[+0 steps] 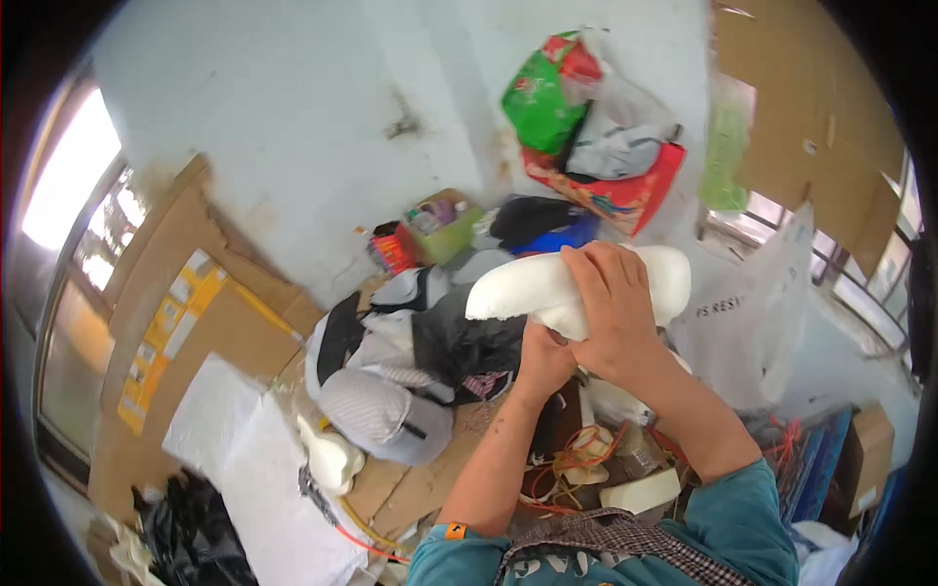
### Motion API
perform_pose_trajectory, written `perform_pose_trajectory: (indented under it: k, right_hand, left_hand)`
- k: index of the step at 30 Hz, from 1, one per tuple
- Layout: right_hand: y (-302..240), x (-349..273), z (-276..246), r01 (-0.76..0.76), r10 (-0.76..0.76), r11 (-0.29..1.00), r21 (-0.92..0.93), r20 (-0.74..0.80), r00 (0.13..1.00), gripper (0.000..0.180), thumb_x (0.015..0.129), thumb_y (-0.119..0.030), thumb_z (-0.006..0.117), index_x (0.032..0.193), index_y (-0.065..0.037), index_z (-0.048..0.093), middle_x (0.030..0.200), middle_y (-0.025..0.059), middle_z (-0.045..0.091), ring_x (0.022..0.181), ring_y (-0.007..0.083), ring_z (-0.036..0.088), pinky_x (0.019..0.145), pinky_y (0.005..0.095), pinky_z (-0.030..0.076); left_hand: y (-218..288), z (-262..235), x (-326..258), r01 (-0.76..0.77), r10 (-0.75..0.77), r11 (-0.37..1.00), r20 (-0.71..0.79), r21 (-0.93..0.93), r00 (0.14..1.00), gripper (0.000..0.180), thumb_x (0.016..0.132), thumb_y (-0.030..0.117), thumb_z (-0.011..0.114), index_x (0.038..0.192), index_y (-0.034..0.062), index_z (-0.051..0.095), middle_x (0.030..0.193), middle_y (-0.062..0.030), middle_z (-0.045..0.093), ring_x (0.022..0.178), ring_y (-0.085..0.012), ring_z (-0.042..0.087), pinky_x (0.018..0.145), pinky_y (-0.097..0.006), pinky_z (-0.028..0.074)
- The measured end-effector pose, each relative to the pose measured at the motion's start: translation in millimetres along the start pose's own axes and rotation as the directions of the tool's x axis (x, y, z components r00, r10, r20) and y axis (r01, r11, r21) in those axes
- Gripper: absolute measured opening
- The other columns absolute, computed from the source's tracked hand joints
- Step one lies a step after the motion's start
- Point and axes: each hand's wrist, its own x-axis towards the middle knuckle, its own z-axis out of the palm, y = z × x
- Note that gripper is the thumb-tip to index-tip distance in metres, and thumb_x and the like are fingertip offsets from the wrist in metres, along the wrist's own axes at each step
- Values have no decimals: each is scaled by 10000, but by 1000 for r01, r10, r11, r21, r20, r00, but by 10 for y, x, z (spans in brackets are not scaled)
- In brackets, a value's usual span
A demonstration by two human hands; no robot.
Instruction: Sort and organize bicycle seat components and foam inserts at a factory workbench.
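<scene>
A smooth white moulded piece [513, 286], rounded and curved with a rough-looking edge at its left end, is held up in front of me above the cluttered surface. Over its top and near side wraps my right hand [620, 308], fingers spread across it and closed on it. My left hand [544, 363] grips it from below; most of its fingers are hidden behind the piece and the other hand. What the piece is made of, I cannot tell. Another white rounded piece [332, 459] lies lower left on the surface.
Beside the left forearm lie a grey cap [386, 415] and a black plastic bag [469, 337]. Orange cord [557, 479] tangles beneath the right arm. Bags [547, 103] hang on the wall; cardboard [225, 361] leans at left. A translucent plastic bag [752, 322] hangs at right.
</scene>
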Motion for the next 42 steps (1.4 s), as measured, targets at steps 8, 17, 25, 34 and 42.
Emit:
perform_pose_trajectory:
  k: [8,17,25,34,42]
  right_hand:
    - [-628,-54,630,-30,1,986,161,175,985,705,562,-120,719,1205,3,459,1119,175,466,1045,351,454,901,431,351]
    - [-1281,-546,1023,-213,-67,882,419,560,826,689,642,-182,717,1228,-13,397,1118,168,498,1014,355,487,862,428,399]
    - [-1652,-1105,1159,-304,-132,822,481,681,720,594,680,-269,724,1131,-13,434,1107,187,501,1022,360,489,850,418,421]
    - [-1702,-1367,1280,-708,-155,555,437,890,428,781,710,-219,728,1348,-52,309,1192,167,517,1069,258,540,927,347,410]
    - [-1526,-1616,1535,-693,154,503,517,735,660,674,719,-65,631,1331,-65,349,1224,178,508,1108,276,525,944,339,399]
  left_hand:
    - [148,-844,-555,119,-89,984,-209,136,974,514,721,68,712,1177,22,478,1137,-60,558,1017,-155,541,873,-303,436]
    - [431,-1622,-1610,350,-295,907,-242,233,924,483,682,144,751,1106,25,553,1044,-48,611,948,-139,574,830,-302,466]
    - [365,-1914,-2531,479,-474,878,-175,-13,863,557,758,221,727,1217,20,485,1145,-60,565,1026,-166,548,900,-317,441]
    - [79,-2174,-3331,489,-634,761,-330,-426,699,556,858,281,622,1298,24,400,1216,-72,532,1122,-181,506,962,-346,408]
    - [176,-2229,-3252,313,-521,847,-556,-430,647,390,888,177,549,1238,30,460,1144,-79,576,1019,-181,572,927,-344,449]
